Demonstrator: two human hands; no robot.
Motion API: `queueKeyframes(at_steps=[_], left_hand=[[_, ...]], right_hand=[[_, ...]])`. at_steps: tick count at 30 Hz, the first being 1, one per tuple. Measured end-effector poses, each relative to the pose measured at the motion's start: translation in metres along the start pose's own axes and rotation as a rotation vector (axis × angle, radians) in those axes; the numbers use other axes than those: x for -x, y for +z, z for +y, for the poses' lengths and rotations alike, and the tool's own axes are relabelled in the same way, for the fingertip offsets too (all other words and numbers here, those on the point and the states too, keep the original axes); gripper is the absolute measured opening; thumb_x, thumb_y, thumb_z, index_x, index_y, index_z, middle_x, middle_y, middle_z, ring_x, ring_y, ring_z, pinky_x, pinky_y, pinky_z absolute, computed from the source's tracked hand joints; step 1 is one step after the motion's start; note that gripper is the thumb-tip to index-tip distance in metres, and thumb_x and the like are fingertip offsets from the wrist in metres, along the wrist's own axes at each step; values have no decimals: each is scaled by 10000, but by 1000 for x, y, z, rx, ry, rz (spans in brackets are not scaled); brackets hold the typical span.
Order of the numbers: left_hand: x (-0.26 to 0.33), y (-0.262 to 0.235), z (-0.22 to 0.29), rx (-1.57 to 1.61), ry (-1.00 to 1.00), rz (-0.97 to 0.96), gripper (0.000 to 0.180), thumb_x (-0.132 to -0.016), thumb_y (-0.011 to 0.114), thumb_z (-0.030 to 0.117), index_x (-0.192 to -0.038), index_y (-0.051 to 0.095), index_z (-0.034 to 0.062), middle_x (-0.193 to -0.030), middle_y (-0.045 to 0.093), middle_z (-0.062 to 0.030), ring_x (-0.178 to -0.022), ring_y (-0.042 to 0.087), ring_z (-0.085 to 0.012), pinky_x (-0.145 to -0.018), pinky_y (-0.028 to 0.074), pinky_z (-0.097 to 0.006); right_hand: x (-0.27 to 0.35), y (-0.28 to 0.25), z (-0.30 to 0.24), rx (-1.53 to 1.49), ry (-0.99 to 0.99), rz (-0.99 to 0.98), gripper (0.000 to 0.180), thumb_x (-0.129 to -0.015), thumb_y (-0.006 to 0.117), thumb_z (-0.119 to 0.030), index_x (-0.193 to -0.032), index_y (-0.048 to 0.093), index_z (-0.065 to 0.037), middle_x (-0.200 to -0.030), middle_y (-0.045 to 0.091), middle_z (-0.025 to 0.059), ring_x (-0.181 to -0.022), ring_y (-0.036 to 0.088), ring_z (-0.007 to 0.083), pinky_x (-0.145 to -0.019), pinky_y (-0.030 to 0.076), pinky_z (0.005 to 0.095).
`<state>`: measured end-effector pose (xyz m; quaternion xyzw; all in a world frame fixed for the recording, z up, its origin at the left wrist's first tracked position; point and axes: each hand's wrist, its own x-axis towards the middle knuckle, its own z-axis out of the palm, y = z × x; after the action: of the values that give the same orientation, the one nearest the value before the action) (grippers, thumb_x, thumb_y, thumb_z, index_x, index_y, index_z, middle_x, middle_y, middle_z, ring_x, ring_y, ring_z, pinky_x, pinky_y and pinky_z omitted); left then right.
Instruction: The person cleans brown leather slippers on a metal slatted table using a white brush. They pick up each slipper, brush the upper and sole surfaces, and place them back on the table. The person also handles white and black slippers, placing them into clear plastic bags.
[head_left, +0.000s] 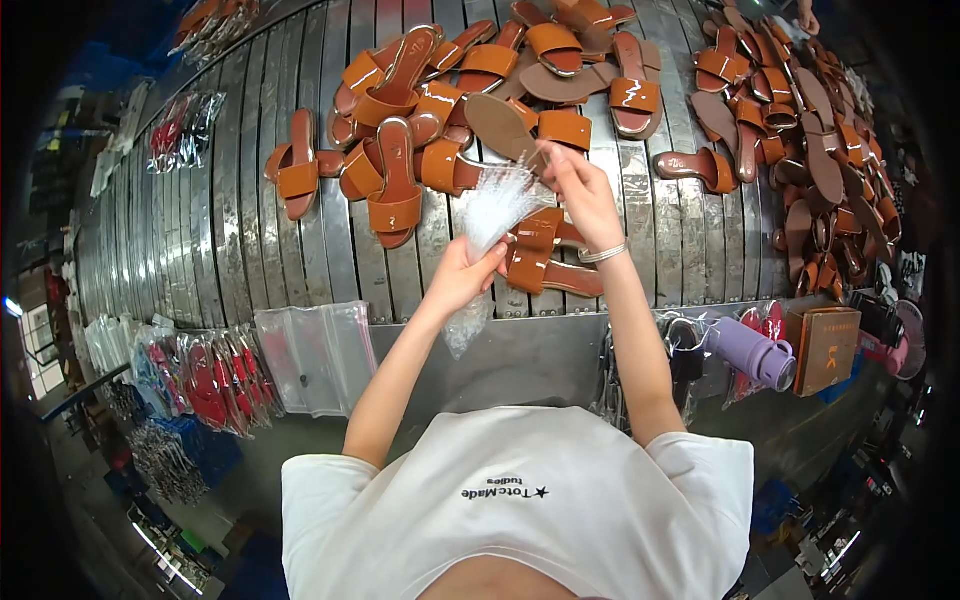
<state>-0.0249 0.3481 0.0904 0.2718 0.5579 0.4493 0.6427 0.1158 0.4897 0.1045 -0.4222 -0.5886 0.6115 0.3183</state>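
My left hand (464, 272) is closed around a bunch of thin, clear plastic strands (496, 205), fanned out at the top. Below the fist hangs its clear, crinkled lower end (466, 325). At the fanned tips, my right hand (582, 192) has its fingers drawn together in a pinch; whatever is between them is too small to make out. Just under that hand lies a pair of brown slide sandals (533, 250). Beyond both hands a heap of similar sandals (400, 95) is spread over the metal slat conveyor (250, 220).
A bigger sandal pile (825, 150) covers the right side. Along the near edge are clear plastic bags (315, 358), bagged red sandals (225, 380), a purple tumbler (752, 352), a brown box (826, 350) and a pink fan (905, 340). Another person's hand (808, 18) shows at the far right.
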Motion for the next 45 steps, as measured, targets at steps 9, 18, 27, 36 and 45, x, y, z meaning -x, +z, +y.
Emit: queueKeyframes(at_steps=[9,18,27,36,45], left_hand=[[-24,-30,-32,-508,141,217,209,-788,618,149,-934,624,0,-570,543,14,-508,468,-62,-478,380,-241],[-126,-27,-75,-143,-252,49,125,-788,580,21,-885,597,-56,-737,624,-144,-608,648,-210,-486,547,-301],[-152,-29,-78,-140,-232,-148,129,-752,614,-33,-867,581,-83,-768,631,-143,-651,661,-219,-493,546,-277],[-139,-28,-69,-405,-140,70,135,-766,615,40,-871,615,-43,-711,645,-110,-582,649,-173,-447,521,-271],[-68,-38,-100,-914,29,-234,275,-711,573,77,-975,569,-1,-783,626,-206,-746,626,-336,-706,506,-397]], right_hand=[[-6,-83,22,-746,-239,153,164,-920,482,-164,-981,562,-34,-637,544,15,-556,507,63,-489,407,199],[4,-81,149,337,516,-224,117,-738,578,-2,-829,647,27,-681,653,98,-442,557,101,-386,419,221],[-11,-38,183,-14,606,-192,169,-801,534,-1,-958,594,16,-631,595,21,-362,410,40,-329,288,184],[-2,-51,164,270,478,-238,103,-750,581,-41,-799,665,-7,-635,621,38,-486,557,74,-383,391,201],[81,-60,133,388,652,-507,115,-737,628,-82,-715,664,25,-614,632,63,-462,581,93,-447,475,224]])
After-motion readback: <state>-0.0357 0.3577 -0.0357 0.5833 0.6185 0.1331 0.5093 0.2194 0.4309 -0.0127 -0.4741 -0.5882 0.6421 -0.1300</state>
